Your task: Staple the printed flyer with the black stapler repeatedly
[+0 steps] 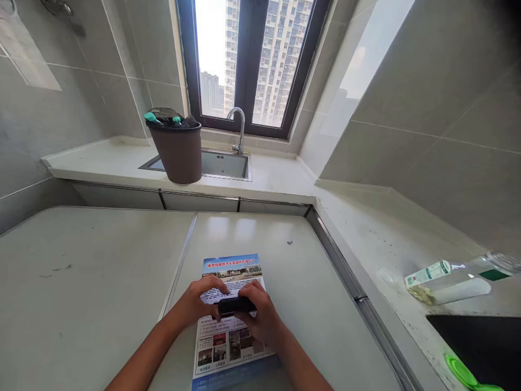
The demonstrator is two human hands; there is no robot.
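Under the window (244,65), the smooth white table (317,304) bears a printed sheet (220,369); a small black object (236,306) is held over its middle. My right hand (266,320) pinches the object's right end, fingers closed; my left hand (195,304) is half open at the other end, its contact unclear. A one-sided grip could let the object twist or drop, and a stray push could skid the loose sheet.

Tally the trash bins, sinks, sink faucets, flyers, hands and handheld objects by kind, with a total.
Trash bin: 1
Sink: 1
Sink faucet: 1
Flyer: 1
Hands: 2 (left hand, right hand)
Handheld black object: 1
Total: 7
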